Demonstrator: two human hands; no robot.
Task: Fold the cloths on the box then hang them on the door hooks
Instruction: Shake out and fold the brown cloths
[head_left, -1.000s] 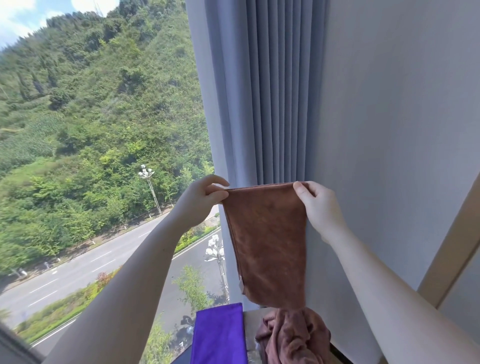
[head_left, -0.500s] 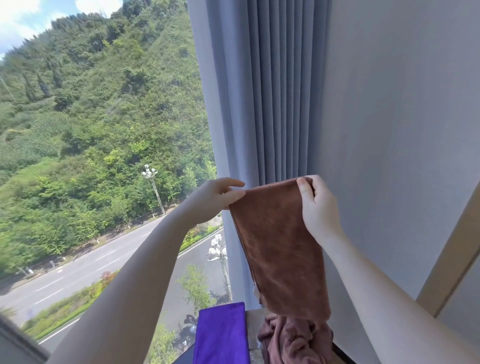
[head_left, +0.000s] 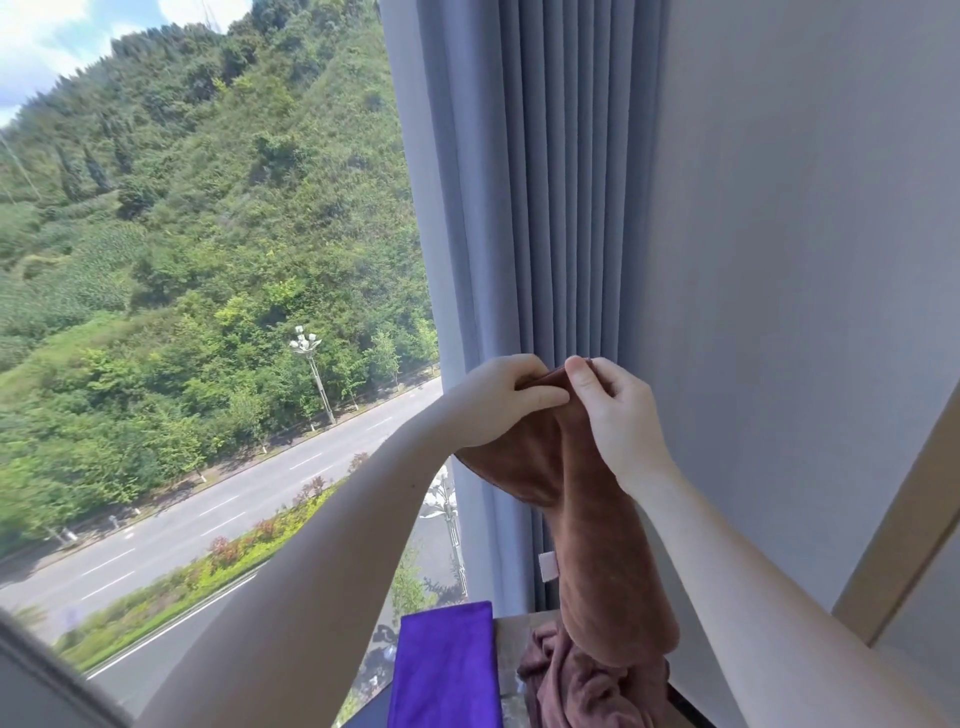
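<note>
Pinched together at its top corners by the left hand (head_left: 501, 397) and right hand (head_left: 621, 415), the brown cloth (head_left: 597, 530) hangs folded below the grip, above a crumpled cloth (head_left: 582, 680); a purple cloth (head_left: 447, 665) lies lower left.

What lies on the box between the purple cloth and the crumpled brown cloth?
In the head view, only a bare strip of the box top separates the purple cloth from the crumpled brown cloth; nothing lies on it.

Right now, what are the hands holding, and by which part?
Both the left hand and right hand pinch the brown cloth at its top edge, corners brought together; the rest hangs down.
</note>
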